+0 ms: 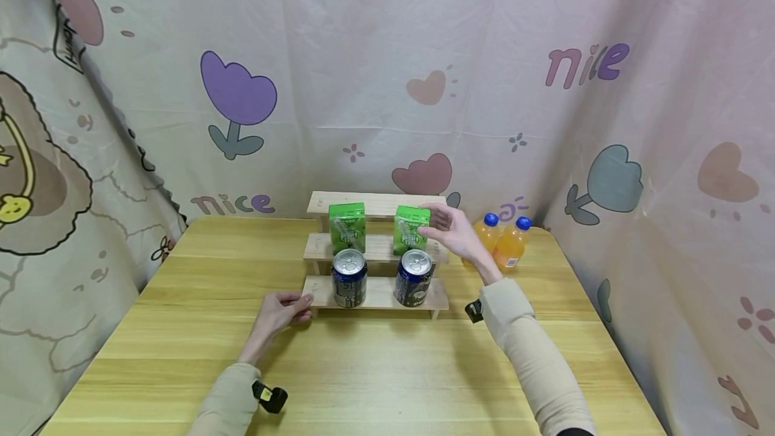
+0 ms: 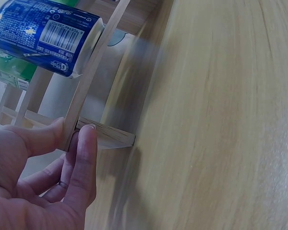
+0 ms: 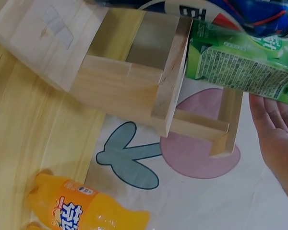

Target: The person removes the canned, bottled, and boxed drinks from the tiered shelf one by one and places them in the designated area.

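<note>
- Beige sleeves [image 1: 539,362] reach in from the bottom of my head view, over the wooden table [image 1: 363,382].
- On my left, the left hand [image 1: 281,315] pinches the end of the lowest tier of the stepped wooden shelf [image 1: 379,288], thumb above, fingertips below.
- My right hand [image 1: 457,231] grasps the right green carton [image 1: 408,231], thumb on its front edge, fingers behind; that carton stands upright on the middle tier.
- I see the left green carton [image 1: 348,227] upright on that same tier, apart from it.
- Two dark blue cans, the left can [image 1: 349,281] and the right can [image 1: 414,281], stand on the lowest tier.
- Orange bottles [image 1: 511,247] with blue caps stand right of the shelf, before a printed cloth [image 1: 351,73].
</note>
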A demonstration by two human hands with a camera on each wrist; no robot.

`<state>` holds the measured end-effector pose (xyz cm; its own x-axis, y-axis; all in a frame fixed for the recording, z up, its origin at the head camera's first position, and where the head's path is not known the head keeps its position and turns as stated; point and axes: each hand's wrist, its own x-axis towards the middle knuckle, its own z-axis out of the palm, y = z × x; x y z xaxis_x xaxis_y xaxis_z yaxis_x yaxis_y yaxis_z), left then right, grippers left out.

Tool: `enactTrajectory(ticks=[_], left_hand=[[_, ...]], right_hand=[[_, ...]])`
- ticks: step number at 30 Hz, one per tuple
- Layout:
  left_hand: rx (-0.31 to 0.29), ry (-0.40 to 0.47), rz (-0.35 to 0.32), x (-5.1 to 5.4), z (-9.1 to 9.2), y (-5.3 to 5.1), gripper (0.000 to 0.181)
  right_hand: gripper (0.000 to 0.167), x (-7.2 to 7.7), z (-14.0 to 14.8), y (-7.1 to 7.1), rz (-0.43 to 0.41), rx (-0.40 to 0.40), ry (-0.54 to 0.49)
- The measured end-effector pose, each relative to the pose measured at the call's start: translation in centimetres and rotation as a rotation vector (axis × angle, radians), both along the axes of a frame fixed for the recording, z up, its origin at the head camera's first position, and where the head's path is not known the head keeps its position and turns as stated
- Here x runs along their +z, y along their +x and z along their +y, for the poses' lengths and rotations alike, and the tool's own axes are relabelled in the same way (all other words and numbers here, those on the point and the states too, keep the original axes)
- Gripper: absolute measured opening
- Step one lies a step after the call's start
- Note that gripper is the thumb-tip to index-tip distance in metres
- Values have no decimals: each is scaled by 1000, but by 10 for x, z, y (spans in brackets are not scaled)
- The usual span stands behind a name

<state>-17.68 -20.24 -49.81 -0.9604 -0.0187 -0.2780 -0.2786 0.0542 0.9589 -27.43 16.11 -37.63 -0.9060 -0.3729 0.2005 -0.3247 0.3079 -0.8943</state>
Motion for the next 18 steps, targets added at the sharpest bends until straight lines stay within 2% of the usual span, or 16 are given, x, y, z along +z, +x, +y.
enactTrajectory(ticks=[9,18], left_hand=[[4,2,-12,0,0,1,40],[6,3,-9,0,0,1,42]], right_hand=[[46,1,-6,3,-12,-83,-3],[47,2,-7,5,-14,-128,-55]])
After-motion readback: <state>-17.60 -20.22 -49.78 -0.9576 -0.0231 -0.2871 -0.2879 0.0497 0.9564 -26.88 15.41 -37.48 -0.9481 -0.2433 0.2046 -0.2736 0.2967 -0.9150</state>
